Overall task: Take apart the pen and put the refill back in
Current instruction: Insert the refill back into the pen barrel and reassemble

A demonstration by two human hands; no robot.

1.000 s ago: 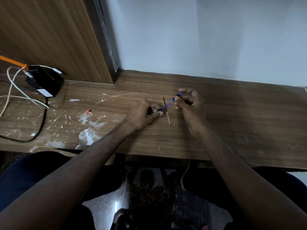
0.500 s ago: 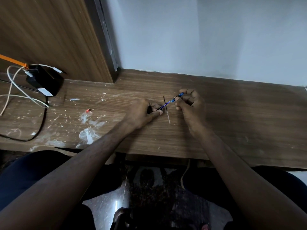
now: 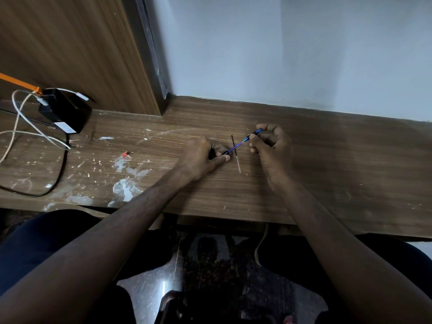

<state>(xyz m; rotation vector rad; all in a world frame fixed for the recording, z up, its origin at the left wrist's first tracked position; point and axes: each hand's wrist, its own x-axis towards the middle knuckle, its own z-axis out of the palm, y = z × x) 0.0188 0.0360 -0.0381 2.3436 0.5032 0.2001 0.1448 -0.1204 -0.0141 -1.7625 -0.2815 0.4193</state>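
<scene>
A blue pen (image 3: 242,143) is held slantwise just above the wooden desk (image 3: 339,174), between both hands. My left hand (image 3: 203,155) pinches its dark lower end between thumb and fingers. My right hand (image 3: 271,141) grips its upper blue end, which pokes out past the fingers. A thin refill (image 3: 236,155), dark at the far end and pale at the near end, lies loose on the desk below the pen, crossing under it.
A black box (image 3: 67,113) with white cables (image 3: 21,127) and a black cable sits at the desk's left. White paint smears (image 3: 126,185) and a small red bit (image 3: 125,154) mark the desk left of my hands. A wall runs behind.
My right hand has drawn slightly right and away, so a little more of the pen shows between the hands. The refill on the desk has not moved.
</scene>
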